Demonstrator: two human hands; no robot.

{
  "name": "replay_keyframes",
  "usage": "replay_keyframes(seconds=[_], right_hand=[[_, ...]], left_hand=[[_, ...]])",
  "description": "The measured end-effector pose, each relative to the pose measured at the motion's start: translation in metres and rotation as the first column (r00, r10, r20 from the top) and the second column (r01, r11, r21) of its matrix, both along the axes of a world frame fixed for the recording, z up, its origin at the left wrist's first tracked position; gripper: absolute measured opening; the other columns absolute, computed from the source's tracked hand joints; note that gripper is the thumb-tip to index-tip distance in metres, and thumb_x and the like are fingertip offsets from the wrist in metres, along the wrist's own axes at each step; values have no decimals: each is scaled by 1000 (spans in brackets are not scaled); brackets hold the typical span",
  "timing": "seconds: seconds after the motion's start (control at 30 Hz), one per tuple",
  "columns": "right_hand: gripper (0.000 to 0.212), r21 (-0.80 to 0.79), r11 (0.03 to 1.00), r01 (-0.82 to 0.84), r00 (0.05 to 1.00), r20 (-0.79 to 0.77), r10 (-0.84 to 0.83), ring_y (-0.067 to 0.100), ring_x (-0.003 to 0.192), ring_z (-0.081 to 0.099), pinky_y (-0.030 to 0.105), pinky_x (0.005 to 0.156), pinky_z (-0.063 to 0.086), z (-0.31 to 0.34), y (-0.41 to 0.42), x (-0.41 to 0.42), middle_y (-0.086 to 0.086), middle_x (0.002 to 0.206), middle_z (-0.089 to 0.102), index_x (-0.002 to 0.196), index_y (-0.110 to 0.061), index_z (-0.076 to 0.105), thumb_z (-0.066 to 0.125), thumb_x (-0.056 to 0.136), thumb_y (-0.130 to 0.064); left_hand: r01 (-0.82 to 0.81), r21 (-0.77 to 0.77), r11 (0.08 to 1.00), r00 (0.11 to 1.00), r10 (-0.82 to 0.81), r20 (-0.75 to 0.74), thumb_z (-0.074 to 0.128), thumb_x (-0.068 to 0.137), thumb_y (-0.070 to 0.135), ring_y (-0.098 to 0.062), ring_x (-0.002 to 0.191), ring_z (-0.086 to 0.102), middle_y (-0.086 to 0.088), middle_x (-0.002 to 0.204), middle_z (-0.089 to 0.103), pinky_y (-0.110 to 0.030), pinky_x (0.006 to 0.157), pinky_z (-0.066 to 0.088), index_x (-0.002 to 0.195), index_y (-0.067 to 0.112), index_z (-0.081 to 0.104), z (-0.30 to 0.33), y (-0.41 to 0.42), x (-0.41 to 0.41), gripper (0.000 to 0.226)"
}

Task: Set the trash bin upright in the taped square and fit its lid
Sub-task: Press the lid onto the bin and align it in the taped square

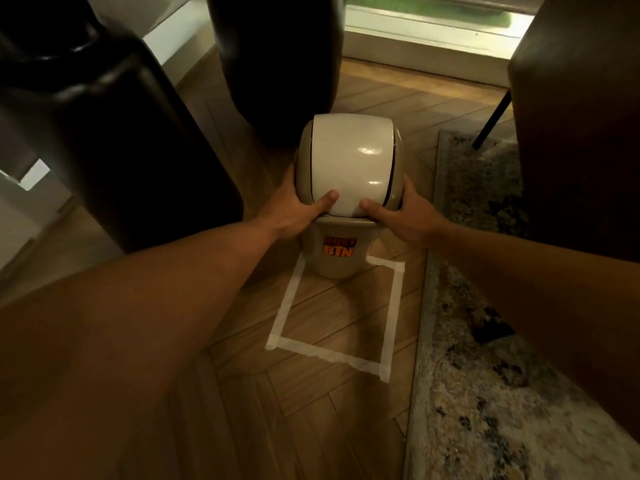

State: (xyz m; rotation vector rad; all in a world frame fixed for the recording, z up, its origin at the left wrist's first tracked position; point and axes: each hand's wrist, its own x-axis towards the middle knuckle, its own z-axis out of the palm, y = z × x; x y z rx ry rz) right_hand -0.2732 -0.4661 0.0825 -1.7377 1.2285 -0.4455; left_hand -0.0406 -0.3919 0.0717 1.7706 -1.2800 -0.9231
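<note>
Lid seating in progress; bin upright but sitting at the far edge of the square.

The trash bin (337, 252) is standing upright with its base over the far side of the taped square (391, 306); the lid (349, 161) is on, full seating unconfirmed. The left hand (294, 209) and right hand (407, 216) are wrapping the lid's rim, thumbs pressing the white flap. Beige body, orange label.

Patterned rug (485, 393) on wood floor (329, 427) — dark chairs (121, 140) behind.
</note>
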Motion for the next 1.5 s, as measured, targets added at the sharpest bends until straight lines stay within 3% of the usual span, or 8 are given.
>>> replay_keyframes(seconds=[0.13, 0.37, 0.6, 0.73, 0.9, 1.1, 1.37, 1.5], right_hand=[[104, 99, 989, -112, 992, -53, 117, 17, 132, 57, 28, 97, 56, 13, -7, -6, -2, 149, 54, 165, -23, 13, 80, 87, -39], [91, 93, 993, 72, 991, -117, -60, 15, 82, 71, 17, 48, 54, 24, -1, -11, 9, 148, 57, 165, -22, 19, 63, 95, -58], [80, 112, 982, 155, 987, -71, -147, 33, 110, 70, 12, 40, 48, 17, 15, -13, 18, 156, 48, 165, -19, 21, 59, 101, -47], [79, 96, 976, 195, 980, -45, -192, 24, 90, 70, 13, 41, 49, 16, 24, -18, 16, 154, 51, 165, -19, 23, 61, 101, -47], [77, 100, 960, 260, 965, -53, -256, 19, 83, 69, 14, 41, 50, 21, 38, -39, 13, 152, 53, 164, -19, 27, 62, 100, -46], [78, 169, 947, 274, 962, -41, -271, 24, 94, 72, 15, 45, 53, 26, 67, -65, 14, 150, 56, 163, -22, 29, 63, 99, -48], [78, 256, 936, 240, 971, -70, -230, 19, 77, 74, 30, 61, 60, 30, 110, -84, 13, 125, 69, 164, -24, 23, 57, 100, -53], [74, 287, 931, 225, 974, -68, -214, 30, 85, 77, 46, 83, 63, 34, 128, -83, 14, 111, 72, 165, -25, 19, 55, 103, -47]], left_hand=[[20, 92, 996, 999, -24, 48, 71, 72, 76, -21, 140, 49, 4, 156, 47, -44, 114, 43, 158, 36, 19, 10, 2, 7, 109], [-6, 104, 995, 1000, 5, 11, 67, 86, 59, -28, 137, 50, -2, 158, 43, -51, 101, 54, 158, 30, 28, 24, 12, 11, 87], [-122, 139, 983, 992, 127, -24, 64, 95, 41, -31, 117, 64, -9, 155, 44, -22, 56, 55, 158, 25, 31, 12, 18, 9, 73], [-126, 142, 982, 990, 134, -52, 64, 96, 36, -30, 117, 64, -9, 155, 45, -17, 53, 53, 157, 23, 34, 12, 18, 2, 70], [-87, 147, 985, 994, 96, -52, 67, 95, 33, -29, 131, 56, -7, 154, 47, -46, 97, 57, 155, 22, 39, 16, 24, -17, 66], [-54, 165, 985, 990, 74, -117, 74, 91, 29, -26, 137, 51, -7, 151, 52, -50, 106, 51, 151, 19, 45, 19, 41, -34, 68], [-44, 166, 985, 998, 50, -33, 67, 97, 22, -35, 112, 67, -8, 148, 51, -24, 56, 52, 153, 15, 41, 25, 77, -52, 63], [-54, 175, 983, 998, 58, -19, 68, 96, 20, -39, 122, 62, -10, 150, 52, -36, 69, 59, 152, 15, 43, 24, 94, -48, 62]])
